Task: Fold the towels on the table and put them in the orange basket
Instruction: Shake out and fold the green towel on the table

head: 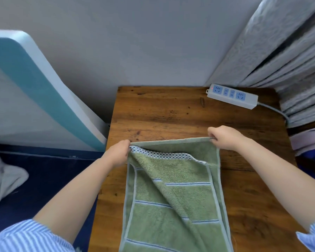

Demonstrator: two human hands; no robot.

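two hands pinch the far corners of the green striped terry towel (173,197) — left hand (117,151), right hand (224,137) — on the wooden table (162,110); its long axis runs toward me.

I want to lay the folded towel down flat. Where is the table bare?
Bare wood lies on the table between the green towel and the wall, left of the power strip. Another strip runs right of the towel. The middle is covered.

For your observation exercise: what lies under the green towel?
Wooden table shows around the green towel, which both hands hold at its far corners. Anything beneath the cloth is covered.
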